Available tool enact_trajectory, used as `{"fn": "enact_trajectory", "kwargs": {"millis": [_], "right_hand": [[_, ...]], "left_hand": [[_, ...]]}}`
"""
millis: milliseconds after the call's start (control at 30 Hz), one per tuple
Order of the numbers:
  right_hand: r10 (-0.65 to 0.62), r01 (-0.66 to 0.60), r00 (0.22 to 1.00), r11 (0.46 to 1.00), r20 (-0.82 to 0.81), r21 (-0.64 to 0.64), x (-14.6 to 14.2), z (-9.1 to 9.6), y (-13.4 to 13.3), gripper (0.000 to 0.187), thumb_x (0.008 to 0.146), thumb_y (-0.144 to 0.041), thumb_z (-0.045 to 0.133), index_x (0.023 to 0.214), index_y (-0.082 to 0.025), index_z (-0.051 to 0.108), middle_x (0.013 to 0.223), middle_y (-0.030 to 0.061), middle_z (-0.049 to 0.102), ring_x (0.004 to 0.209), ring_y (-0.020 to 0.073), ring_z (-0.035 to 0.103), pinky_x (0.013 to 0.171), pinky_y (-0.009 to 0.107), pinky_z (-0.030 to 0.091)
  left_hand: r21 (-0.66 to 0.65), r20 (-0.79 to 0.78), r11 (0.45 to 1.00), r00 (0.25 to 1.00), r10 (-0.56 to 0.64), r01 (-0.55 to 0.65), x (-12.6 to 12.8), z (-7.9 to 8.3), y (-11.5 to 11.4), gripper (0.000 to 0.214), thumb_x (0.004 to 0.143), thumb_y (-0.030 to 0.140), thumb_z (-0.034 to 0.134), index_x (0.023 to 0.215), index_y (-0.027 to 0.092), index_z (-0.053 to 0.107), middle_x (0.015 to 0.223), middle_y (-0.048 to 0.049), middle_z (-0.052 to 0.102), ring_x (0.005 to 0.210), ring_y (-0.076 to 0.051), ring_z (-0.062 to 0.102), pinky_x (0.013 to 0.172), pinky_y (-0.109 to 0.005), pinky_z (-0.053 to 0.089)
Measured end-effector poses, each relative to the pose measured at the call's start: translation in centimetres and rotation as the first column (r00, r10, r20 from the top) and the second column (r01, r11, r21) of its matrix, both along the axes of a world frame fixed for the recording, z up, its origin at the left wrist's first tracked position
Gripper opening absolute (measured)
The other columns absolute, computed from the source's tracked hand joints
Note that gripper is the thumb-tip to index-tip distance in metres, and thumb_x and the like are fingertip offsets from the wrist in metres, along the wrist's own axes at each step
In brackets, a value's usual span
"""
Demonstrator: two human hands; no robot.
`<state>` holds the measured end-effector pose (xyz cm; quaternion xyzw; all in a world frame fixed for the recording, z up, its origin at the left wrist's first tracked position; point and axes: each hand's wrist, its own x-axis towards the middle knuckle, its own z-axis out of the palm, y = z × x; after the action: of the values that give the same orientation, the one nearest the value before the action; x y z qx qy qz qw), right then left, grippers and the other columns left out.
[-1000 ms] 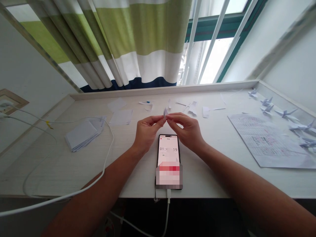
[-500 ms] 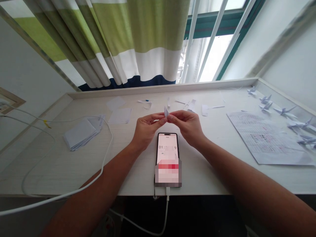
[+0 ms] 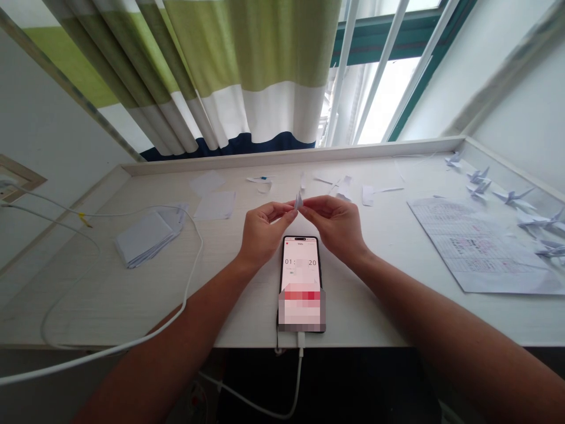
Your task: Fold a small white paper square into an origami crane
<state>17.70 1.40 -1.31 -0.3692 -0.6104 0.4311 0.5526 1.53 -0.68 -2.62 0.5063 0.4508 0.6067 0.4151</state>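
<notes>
A small piece of folded white paper [image 3: 299, 201] stands upright between my hands, pointed at the top. My left hand [image 3: 268, 227] pinches it from the left between thumb and fingers. From the right, the thumb and fingertips of my right hand [image 3: 335, 222] close on the same piece. My fingertips hide its lower part. Just below my hands a phone [image 3: 301, 277] lies face up on the white desk [image 3: 247, 312], its screen lit and a cable plugged into its lower end.
Folded paper cranes [image 3: 512, 197] line the right side, beside a printed sheet [image 3: 481, 247]. At left lies a stack of white paper [image 3: 145, 238], with a white cable [image 3: 194, 277] looping past it over my left forearm. Paper scraps [image 3: 344, 187] lie behind my hands.
Both hands keep their pinch on the folded paper, which looks slightly turned and narrower. The view has shifted very slightly.
</notes>
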Motion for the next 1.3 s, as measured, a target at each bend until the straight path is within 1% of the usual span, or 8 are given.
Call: {"fn": "enact_trajectory", "kwargs": {"millis": [333, 467, 600, 933, 1000, 1067, 1167, 1300], "right_hand": [[-0.035, 0.035, 0.999, 0.999, 0.036, 0.025, 0.2, -0.1, 0.1, 0.023, 0.08, -0.042, 0.089, 0.09, -0.023, 0.08, 0.089, 0.0042, 0.082, 0.083, 0.0212, 0.078, 0.087, 0.045, 0.067], [-0.008, 0.008, 1.0, 1.0, -0.005, -0.001, 0.1, -0.2, 0.2, 0.025, 0.078, -0.037, 0.09, 0.096, -0.022, 0.079, 0.087, 0.0038, 0.081, 0.081, 0.0203, 0.077, 0.087, 0.044, 0.066], [0.037, -0.038, 0.999, 0.999, -0.025, -0.028, 0.1, -0.2, 0.2, 0.025, 0.078, -0.034, 0.089, 0.098, -0.021, 0.079, 0.086, 0.0035, 0.08, 0.081, 0.0197, 0.076, 0.087, 0.043, 0.066], [0.078, -0.078, 0.997, 0.996, -0.022, -0.048, 0.4, -0.3, 0.5, 0.022, 0.08, -0.03, 0.088, 0.096, -0.02, 0.077, 0.082, 0.0036, 0.078, 0.079, 0.02, 0.076, 0.084, 0.043, 0.064], [0.065, -0.065, 0.997, 0.998, 0.041, 0.007, 0.6, -0.3, 0.6, 0.022, 0.083, -0.03, 0.085, 0.101, -0.021, 0.078, 0.084, 0.0033, 0.078, 0.081, 0.0201, 0.075, 0.085, 0.043, 0.064], [0.023, -0.046, 0.986, 0.989, 0.163, 0.137, 0.8, -0.3, 0.7, 0.025, 0.087, -0.03, 0.082, 0.112, -0.025, 0.078, 0.093, 0.0035, 0.077, 0.088, 0.0206, 0.074, 0.086, 0.043, 0.064], [-0.074, -0.05, 0.942, 0.934, 0.328, 0.355, 1.1, -0.2, 0.8, 0.028, 0.094, -0.027, 0.075, 0.122, -0.03, 0.077, 0.108, 0.0047, 0.076, 0.099, 0.0222, 0.072, 0.088, 0.045, 0.062], [-0.148, -0.057, 0.912, 0.877, 0.383, 0.477, 1.2, -0.3, 0.9, 0.023, 0.099, -0.021, 0.068, 0.12, -0.026, 0.077, 0.106, 0.0073, 0.076, 0.097, 0.0228, 0.073, 0.084, 0.043, 0.062]], "left_hand": [[0.038, -0.02, 0.996, 0.997, 0.076, -0.075, 0.1, 0.3, 0.0, 0.019, 0.076, 0.029, 0.089, 0.087, 0.018, 0.077, 0.088, -0.0047, 0.079, 0.084, -0.017, 0.075, 0.087, -0.034, 0.062], [0.008, 0.03, 1.0, 0.999, 0.027, -0.027, 0.2, 0.7, -0.1, 0.022, 0.075, 0.026, 0.09, 0.089, 0.018, 0.076, 0.088, -0.0038, 0.078, 0.084, -0.016, 0.074, 0.086, -0.033, 0.061], [-0.058, 0.092, 0.997, 0.995, -0.037, 0.042, 0.1, 0.8, 0.0, 0.027, 0.078, 0.032, 0.088, 0.098, 0.017, 0.078, 0.093, -0.0057, 0.08, 0.087, -0.018, 0.075, 0.085, -0.035, 0.062], [-0.035, -0.006, 0.992, 0.993, -0.119, 0.119, -0.1, 0.1, 0.2, 0.036, 0.086, 0.052, 0.08, 0.088, 0.016, 0.074, 0.085, -0.0068, 0.079, 0.084, -0.019, 0.076, 0.08, -0.034, 0.062], [-0.034, -0.002, 0.99, 0.991, -0.135, 0.135, 0.0, 0.0, 0.3, 0.038, 0.086, 0.053, 0.079, 0.088, 0.016, 0.07, 0.087, -0.007, 0.08, 0.085, -0.02, 0.077, 0.08, -0.034, 0.063], [-0.037, 0.003, 0.987, 0.988, -0.156, 0.156, 0.0, 0.1, 0.2, 0.038, 0.088, 0.053, 0.078, 0.088, 0.016, 0.067, 0.088, -0.0069, 0.08, 0.086, -0.02, 0.077, 0.078, -0.034, 0.063], [-0.048, 0.01, 0.982, 0.983, -0.181, 0.181, 0.0, 0.3, 0.1, 0.036, 0.09, 0.05, 0.077, 0.092, 0.016, 0.066, 0.09, -0.0077, 0.08, 0.086, -0.021, 0.078, 0.076, -0.033, 0.062], [-0.072, 0.017, 0.977, 0.98, -0.199, 0.2, -0.1, 0.6, -0.1, 0.04, 0.089, 0.046, 0.08, 0.114, 0.018, 0.065, 0.089, -0.0065, 0.082, 0.086, -0.022, 0.08, 0.079, -0.035, 0.062]]}}
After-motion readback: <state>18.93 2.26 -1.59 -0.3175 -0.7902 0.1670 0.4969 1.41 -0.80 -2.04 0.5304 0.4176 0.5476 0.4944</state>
